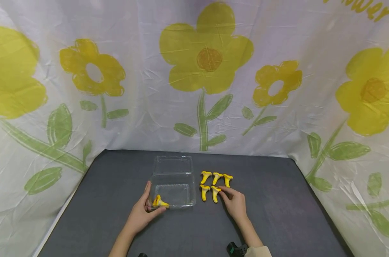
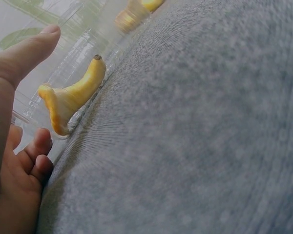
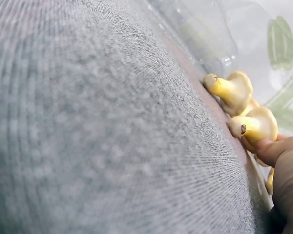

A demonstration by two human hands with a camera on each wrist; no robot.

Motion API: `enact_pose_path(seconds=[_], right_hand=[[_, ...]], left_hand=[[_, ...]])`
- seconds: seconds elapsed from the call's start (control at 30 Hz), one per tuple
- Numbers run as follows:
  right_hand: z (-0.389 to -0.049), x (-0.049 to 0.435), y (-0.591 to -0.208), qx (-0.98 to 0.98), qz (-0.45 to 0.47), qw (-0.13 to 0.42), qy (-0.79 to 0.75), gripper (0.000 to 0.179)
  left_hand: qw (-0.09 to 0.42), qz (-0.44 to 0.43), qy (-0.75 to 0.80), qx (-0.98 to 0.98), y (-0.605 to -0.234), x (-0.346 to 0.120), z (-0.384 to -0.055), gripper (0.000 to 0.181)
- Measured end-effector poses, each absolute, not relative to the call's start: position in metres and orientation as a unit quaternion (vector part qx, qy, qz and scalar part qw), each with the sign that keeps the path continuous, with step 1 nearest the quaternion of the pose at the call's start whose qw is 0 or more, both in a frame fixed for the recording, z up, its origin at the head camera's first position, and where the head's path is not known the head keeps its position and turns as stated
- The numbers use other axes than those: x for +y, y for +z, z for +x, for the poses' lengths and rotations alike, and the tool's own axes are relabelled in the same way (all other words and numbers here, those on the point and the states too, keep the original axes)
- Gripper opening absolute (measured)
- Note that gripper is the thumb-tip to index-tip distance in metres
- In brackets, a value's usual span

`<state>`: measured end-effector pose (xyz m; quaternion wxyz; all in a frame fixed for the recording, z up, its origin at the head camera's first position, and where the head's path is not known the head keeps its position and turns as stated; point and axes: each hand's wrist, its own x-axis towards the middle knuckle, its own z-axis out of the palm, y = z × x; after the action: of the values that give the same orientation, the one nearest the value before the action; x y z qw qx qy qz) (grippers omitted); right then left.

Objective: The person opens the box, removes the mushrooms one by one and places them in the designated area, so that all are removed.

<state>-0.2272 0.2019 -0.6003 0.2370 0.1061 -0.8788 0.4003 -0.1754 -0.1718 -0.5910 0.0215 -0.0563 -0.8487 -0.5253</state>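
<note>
A clear plastic clamshell box (image 1: 194, 192) stands on the table with its lid raised at the back. My left hand (image 1: 141, 213) holds the box by its front left corner, thumb along the front and fingers at the left side. Inside that corner lies a yellow trumpet-shaped mushroom (image 2: 78, 95), seen through the wall. To the right of the box, my right hand (image 1: 235, 205) pinches the cap of another yellow mushroom (image 3: 256, 127) between thumb and fingers. That mushroom is at the right end of the front row, its stem pointing toward me.
Beside the pinched mushroom is one more mushroom (image 1: 204, 192) in the front row. Behind them stands a back row of 3 mushrooms (image 1: 217, 177). A dark grey cloth covers the table (image 1: 277, 214). A white curtain (image 1: 143, 117) with painted yellow flowers hangs around it.
</note>
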Motion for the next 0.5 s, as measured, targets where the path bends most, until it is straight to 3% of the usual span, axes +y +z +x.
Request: enact_pose_path(seconds=[0.5], right_hand=[[-0.2262,0.2048,-0.5967,-0.874,0.109,0.22,0.418,0.025]], left_hand=[[0.026,-0.061,-0.535,-0.843,-0.5911,-0.1707,-0.1771,0.119]])
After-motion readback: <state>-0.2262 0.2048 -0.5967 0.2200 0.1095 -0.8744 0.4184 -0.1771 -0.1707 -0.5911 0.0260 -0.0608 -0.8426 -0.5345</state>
